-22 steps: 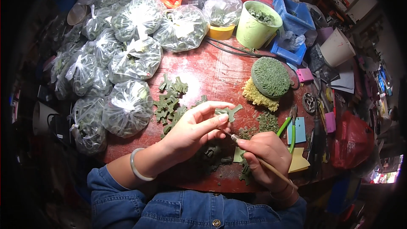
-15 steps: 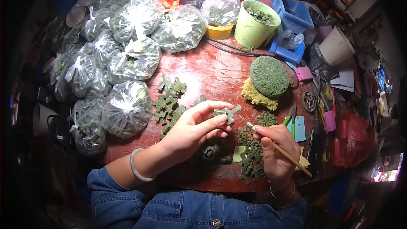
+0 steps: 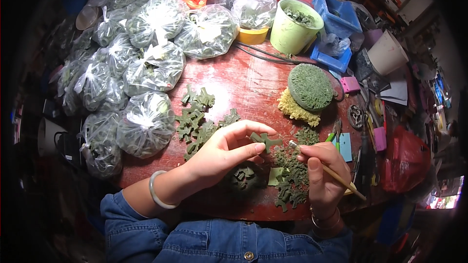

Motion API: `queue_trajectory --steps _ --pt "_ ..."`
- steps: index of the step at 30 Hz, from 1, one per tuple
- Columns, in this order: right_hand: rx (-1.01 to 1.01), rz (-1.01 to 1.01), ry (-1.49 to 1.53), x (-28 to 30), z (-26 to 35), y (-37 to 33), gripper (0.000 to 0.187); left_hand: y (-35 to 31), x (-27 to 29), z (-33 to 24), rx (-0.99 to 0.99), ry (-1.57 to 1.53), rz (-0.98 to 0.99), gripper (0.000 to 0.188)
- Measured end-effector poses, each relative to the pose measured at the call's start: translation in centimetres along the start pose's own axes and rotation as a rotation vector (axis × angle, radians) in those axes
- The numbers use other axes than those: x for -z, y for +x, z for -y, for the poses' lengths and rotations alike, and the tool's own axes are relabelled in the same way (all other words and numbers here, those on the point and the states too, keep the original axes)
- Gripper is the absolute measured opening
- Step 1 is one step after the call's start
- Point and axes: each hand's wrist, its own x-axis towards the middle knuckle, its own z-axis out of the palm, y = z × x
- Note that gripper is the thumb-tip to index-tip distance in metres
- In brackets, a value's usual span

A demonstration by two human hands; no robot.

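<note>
Between the thumb and fingers of my left hand [image 3: 229, 148] is a small dark green branched piece [image 3: 267, 141], its prongs sticking out past my fingertips. My right hand [image 3: 327, 168] holds a thin tool with a wooden handle [image 3: 345, 183] and a metal collar, pinched near the collar. Its tip points toward the green piece but is too fine to make out, and the two look apart. Below my hands lie several more dark green pieces [image 3: 291, 191] and green crumbs [image 3: 288, 158]. Another heap of green pieces [image 3: 192, 119] lies to the left of my left hand.
Knotted clear bags of green pieces [image 3: 146, 124] crowd the left side of the red table [image 3: 243, 80]. A round green pad [image 3: 310, 87] sits on a yellow sponge-like piece [image 3: 296, 106]. Behind stand a light green bucket [image 3: 295, 31] and blue baskets [image 3: 341, 17].
The green piece has turned in my left fingers and shows a darker face. My right hand has drawn slightly right and down, taking the tool's tip away from the piece.
</note>
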Motion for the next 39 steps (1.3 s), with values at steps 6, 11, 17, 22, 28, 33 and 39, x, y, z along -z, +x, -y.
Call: queue_trajectory --steps 6,11,17,22,28,33,39 --pt "-0.208 -0.032 0.211 0.24 -0.49 -0.13 0.013 0.01 0.14 0.35 -0.029 0.077 0.074 0.030" --pt "-0.319 0.017 0.310 0.38 -0.48 -0.10 0.012 0.03 0.28 0.36 -0.028 0.079 0.095 0.028" --pt "-0.301 0.038 0.275 0.19 -0.65 -0.10 0.012 0.04 0.29 0.32 0.000 0.025 0.121 0.027" --pt "-0.277 0.081 0.262 0.20 -0.49 -0.08 0.012 0.04 0.45 0.39 0.024 0.016 0.112 0.027" --pt "-0.181 0.075 0.172 0.48 -0.49 -0.05 0.011 -0.01 0.28 0.03 0.075 -0.014 0.093 0.028" --pt "-0.122 0.046 0.109 0.04 -0.66 -0.08 0.011 -0.19 0.34 -0.10 0.144 -0.144 0.076 0.029" --pt "-0.076 0.078 0.078 0.06 -0.48 -0.14 0.012 -0.13 0.52 -0.01 0.157 -0.238 0.116 0.028"
